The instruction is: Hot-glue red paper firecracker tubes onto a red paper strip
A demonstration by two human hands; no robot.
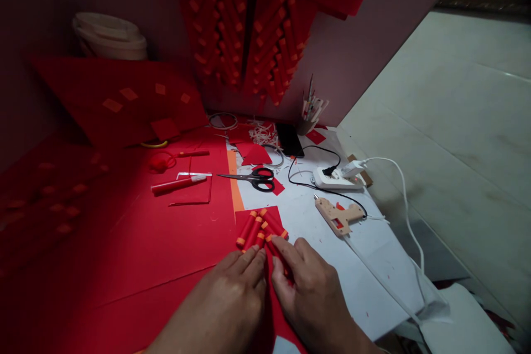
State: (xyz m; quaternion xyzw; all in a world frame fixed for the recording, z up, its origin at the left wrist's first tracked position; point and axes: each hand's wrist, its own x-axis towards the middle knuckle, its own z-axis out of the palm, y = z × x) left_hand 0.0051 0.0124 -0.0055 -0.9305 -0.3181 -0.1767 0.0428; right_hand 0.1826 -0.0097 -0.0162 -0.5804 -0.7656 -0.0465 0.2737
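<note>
Red paper rolls (250, 228) with orange bands at their ends lie slanted in two rows, like a herringbone, on a red paper sheet (276, 213) at the table's front middle. My left hand (236, 293) is closed, its fingers together and bent over the nearest roll of the left row; its thumb is hidden. Between the thumb and forefinger of my right hand (309, 282) is a roll at the near end of the right row, mostly covered by the fingers. Both hands' fingertips almost meet at the middle line.
Black-handled scissors (262, 179) lie behind the rolls. To the right are a glue gun (338, 215) and a white power strip (338, 178) with trailing cords. A red marker (178, 184) lies left. A phone (290, 140) and pen cup (309, 119) stand behind; finished roll panels (276, 47) hang above.
</note>
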